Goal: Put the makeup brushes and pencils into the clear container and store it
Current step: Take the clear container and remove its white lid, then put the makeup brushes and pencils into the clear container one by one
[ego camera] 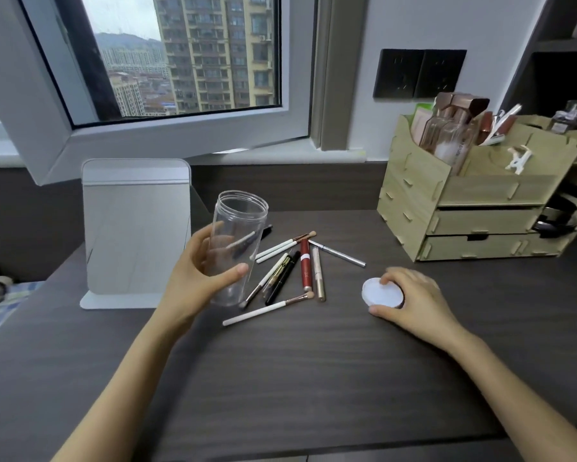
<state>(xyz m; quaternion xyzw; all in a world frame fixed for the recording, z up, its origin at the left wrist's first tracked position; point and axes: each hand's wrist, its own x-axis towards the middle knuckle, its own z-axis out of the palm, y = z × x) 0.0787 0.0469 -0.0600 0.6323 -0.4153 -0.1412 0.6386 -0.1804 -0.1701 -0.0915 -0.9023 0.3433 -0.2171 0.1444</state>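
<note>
My left hand [197,278] grips a tall clear container [238,228], open at the top and tilted slightly, held just above the dark wooden desk [313,378]. Its white round lid [382,292] rests on the desk under the fingers of my right hand [413,301]. Between the hands lies a loose pile of several makeup brushes and pencils [293,271]: white-handled brushes, a black pencil, a red tube, a silver pencil. A long white-handled brush [267,309] lies nearest me.
A white standing mirror [135,228] is at the left, behind the container. A light wooden drawer organizer [473,201] holding bottles stands at the back right. An open window frame [180,135] leans in over the desk's back edge.
</note>
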